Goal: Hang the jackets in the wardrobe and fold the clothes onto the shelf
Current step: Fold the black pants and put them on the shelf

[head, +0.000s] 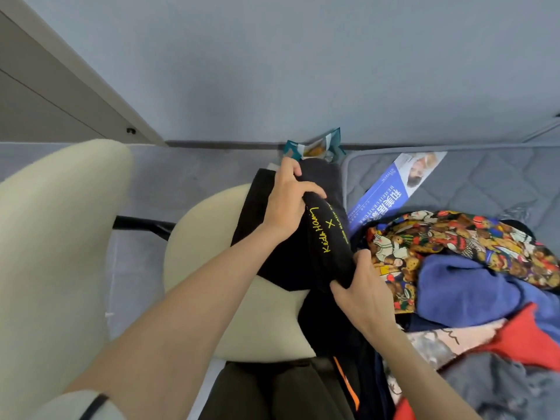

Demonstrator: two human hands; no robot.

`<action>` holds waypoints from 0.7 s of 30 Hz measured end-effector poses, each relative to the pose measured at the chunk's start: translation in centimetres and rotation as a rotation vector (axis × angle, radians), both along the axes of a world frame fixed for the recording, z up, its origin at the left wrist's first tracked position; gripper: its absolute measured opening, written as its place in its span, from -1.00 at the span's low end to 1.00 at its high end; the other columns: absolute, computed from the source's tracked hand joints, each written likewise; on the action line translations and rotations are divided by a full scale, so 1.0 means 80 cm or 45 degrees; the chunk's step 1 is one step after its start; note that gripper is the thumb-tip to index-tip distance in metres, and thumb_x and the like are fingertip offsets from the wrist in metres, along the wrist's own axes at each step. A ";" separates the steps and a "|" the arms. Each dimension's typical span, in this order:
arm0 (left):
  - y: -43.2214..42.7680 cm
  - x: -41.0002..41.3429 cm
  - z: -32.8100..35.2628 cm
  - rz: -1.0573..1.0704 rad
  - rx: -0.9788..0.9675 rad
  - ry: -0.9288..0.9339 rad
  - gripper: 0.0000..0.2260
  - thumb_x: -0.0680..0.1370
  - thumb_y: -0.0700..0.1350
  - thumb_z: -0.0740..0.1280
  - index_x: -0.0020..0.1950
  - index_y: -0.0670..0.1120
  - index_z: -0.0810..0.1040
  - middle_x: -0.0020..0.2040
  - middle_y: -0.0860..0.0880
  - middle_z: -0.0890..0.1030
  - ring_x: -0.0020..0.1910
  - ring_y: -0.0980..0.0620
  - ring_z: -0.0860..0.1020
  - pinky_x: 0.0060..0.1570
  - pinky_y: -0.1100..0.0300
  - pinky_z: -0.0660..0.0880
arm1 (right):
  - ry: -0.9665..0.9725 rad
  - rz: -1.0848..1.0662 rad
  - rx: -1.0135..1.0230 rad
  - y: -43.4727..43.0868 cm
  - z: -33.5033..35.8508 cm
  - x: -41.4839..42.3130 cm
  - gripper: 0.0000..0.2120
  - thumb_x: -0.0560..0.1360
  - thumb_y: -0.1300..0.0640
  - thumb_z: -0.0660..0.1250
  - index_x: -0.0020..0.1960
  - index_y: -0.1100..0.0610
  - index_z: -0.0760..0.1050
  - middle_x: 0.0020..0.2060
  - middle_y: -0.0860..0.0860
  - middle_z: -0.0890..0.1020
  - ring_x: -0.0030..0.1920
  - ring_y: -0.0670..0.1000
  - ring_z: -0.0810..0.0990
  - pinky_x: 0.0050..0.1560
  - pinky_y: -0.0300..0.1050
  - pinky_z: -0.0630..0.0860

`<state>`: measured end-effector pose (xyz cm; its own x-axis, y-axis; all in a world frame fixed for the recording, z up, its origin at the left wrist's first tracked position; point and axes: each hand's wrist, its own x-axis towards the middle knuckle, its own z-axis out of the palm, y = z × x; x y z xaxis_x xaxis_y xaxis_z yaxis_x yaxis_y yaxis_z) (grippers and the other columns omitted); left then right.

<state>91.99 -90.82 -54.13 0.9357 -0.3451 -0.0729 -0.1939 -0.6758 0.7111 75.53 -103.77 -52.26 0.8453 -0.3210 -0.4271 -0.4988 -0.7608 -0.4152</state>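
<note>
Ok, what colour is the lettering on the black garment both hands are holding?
Yellow lettering on the black garment, best seen in the head view.

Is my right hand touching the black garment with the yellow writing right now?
Touching. The head view shows the right hand gripping the near end of the black garment with yellow writing, thumb and fingers pressed into the cloth.

Two bare forearms reach forward from the bottom edge. The left arm stretches long from the lower left, and the left hand curls its fingers over the far end of a black garment. The right hand, nearer the body, grips the garment's near end, thumb on top.
</note>
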 end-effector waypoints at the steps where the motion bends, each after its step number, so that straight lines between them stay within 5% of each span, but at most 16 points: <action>1: 0.003 0.003 -0.010 0.060 -0.029 0.069 -0.64 0.47 -0.44 0.32 -0.08 0.00 0.71 0.02 -0.05 0.31 0.01 0.06 0.36 0.02 0.27 0.42 | 0.002 0.038 0.008 0.007 -0.003 0.003 -0.58 0.36 -0.01 0.38 -0.08 -0.04 0.10 -0.24 -0.04 0.48 -0.20 0.17 0.56 -0.31 -0.05 0.32; 4: 0.018 0.017 -0.030 0.170 -0.035 0.208 -0.57 0.47 -0.48 0.26 -0.07 0.03 0.70 -0.01 -0.02 0.33 -0.02 0.11 0.39 0.08 0.47 0.33 | 0.030 0.091 0.167 0.037 -0.017 0.018 -0.58 0.37 -0.03 0.38 -0.09 -0.03 0.10 -0.28 -0.06 0.46 -0.25 0.13 0.54 -0.34 -0.06 0.31; 7: 0.024 0.036 -0.037 0.260 -0.256 0.457 -0.59 0.55 -0.42 0.22 0.02 0.07 0.67 0.05 0.05 0.45 0.12 0.05 0.49 0.26 0.23 0.42 | 0.104 0.023 0.474 0.071 -0.035 0.040 -0.63 0.40 -0.08 0.40 -0.02 -0.02 0.22 -0.27 -0.12 0.50 -0.28 -0.06 0.52 -0.31 -0.10 0.42; 10: 0.036 0.053 -0.049 0.584 -0.679 1.008 -0.69 0.66 -0.18 0.15 0.39 -0.02 0.42 0.31 -0.02 0.50 0.29 -0.02 0.48 0.34 0.07 0.40 | 0.143 -0.044 0.772 0.083 -0.054 0.054 -0.74 0.50 -0.02 0.36 0.17 0.01 0.49 -0.07 -0.17 0.58 -0.09 -0.19 0.57 -0.05 -0.19 0.56; 12: 0.058 0.049 -0.065 0.590 -0.524 1.164 -0.56 0.61 0.05 0.24 0.47 -0.01 0.31 0.38 0.00 0.45 0.28 0.03 0.47 0.27 0.13 0.42 | -0.042 -0.009 0.566 0.074 -0.067 0.058 -0.83 0.55 0.09 0.31 0.12 0.03 0.57 0.02 -0.12 0.58 0.04 -0.16 0.52 0.06 -0.23 0.47; 15: 0.084 0.030 -0.097 0.450 0.084 1.062 -0.27 0.39 0.35 0.36 0.48 0.11 0.28 0.45 -0.02 0.34 0.40 -0.06 0.32 0.38 0.00 0.29 | -0.216 -0.164 0.204 0.050 -0.086 0.069 -0.74 0.52 0.16 0.32 0.21 0.07 0.48 0.18 -0.01 0.48 0.22 -0.01 0.39 0.18 -0.27 0.26; 18: 0.081 0.017 -0.117 0.463 0.242 0.959 -0.02 0.22 0.43 0.41 0.51 0.16 0.09 0.51 -0.05 0.10 0.48 -0.18 0.09 0.41 -0.17 0.16 | 0.013 -0.458 0.344 0.037 -0.109 0.088 -0.41 0.51 0.02 0.37 0.45 0.10 0.22 0.39 0.08 0.31 0.39 0.11 0.27 0.33 -0.11 0.20; 21: 0.076 0.008 -0.132 0.488 0.331 0.780 -0.01 0.21 0.46 0.39 0.50 0.12 0.07 0.42 -0.09 0.19 0.40 -0.15 0.21 0.32 -0.12 0.27 | 0.076 -0.656 0.663 0.039 -0.127 0.108 -0.21 0.47 -0.09 0.39 0.54 0.05 0.04 0.45 0.08 0.27 0.44 0.09 0.27 0.44 0.02 0.26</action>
<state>92.63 -84.74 -64.69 0.7529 0.0948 -0.6513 0.4653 -0.7766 0.4248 84.14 -100.64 -62.39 0.6124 -0.4143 -0.6732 -0.7730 -0.1356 -0.6197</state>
